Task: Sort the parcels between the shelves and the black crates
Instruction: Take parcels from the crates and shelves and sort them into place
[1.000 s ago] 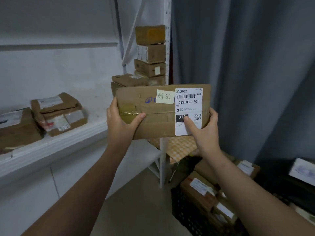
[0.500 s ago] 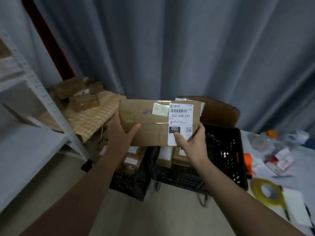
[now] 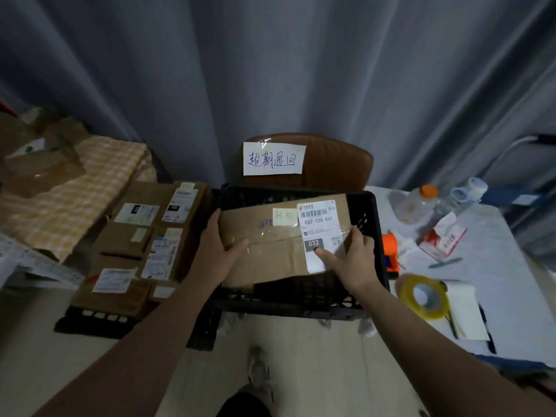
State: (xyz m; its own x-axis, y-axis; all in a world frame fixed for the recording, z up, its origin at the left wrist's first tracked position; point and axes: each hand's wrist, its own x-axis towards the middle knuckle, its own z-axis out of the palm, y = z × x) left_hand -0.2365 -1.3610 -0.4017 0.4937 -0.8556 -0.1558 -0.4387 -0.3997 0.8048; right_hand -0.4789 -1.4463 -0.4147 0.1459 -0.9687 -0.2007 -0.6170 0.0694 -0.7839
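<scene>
Over the black crate [image 3: 377, 236] that stands before the brown chair [image 3: 337, 164], you hold the parcel [image 3: 270, 254] flat and label-up between both hands. Your left hand [image 3: 216, 248] grips its left edge, with the thumb laid across the top face and the other fingers tucked underneath, out of sight. Your right hand [image 3: 353, 260] grips the near right corner, with one digit pressing the white shipping label [image 3: 320, 224] at the dark "032" block and the rest curled round the right edge. The parcel sits within the outline of the crate's rim, a little skewed to its walls. Whether it already rests on the crate's floor or hangs just above it cannot be told from this view.

You seem to be at the placing step for this one parcel. The handwritten sign [image 3: 273, 159] taped to the chair appears to mark this crate as its destination. The yellow note [image 3: 282, 216] on the parcel is too blurred to read.

Next, lower the parcel until the crate bears its weight. Uncurl both hands only then, or the skewed box may drop on one corner. Your right hand is close to the crate's right wall, so draw it up rather than sideways. Beside it on the left, the other crate [image 3: 90, 323] looks full of parcels, so more sorting probably remains.
</scene>
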